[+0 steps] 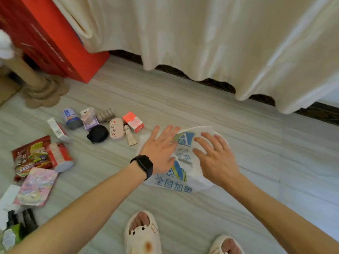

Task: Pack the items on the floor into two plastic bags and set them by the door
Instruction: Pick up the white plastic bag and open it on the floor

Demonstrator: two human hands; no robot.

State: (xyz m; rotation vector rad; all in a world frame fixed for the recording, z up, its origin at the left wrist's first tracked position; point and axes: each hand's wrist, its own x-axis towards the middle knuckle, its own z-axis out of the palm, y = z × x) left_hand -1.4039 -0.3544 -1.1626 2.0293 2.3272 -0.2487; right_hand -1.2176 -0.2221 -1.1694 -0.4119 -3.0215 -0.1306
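A white plastic bag (184, 182) with blue and yellow print lies flat on the floor. My left hand (159, 150), with a black watch on its wrist, hovers over the bag's left side, fingers spread. My right hand (214, 156) is spread over its right side. Neither hand grips anything. Loose items lie to the left: a coral box (133, 121), a cream tube (129, 138), a pink case (116, 128), a black pouch (98, 133), a blue can (72, 118), a red can (59, 156), snack packets (30, 158) and a pink packet (36, 186).
A cream curtain (211, 37) hangs along the back. A red box (55, 39) stands at the back left beside a beige scalloped stand (41, 88). My feet in white slippers (142, 233) are at the bottom. Dark and green items (22, 224) lie at the lower left.
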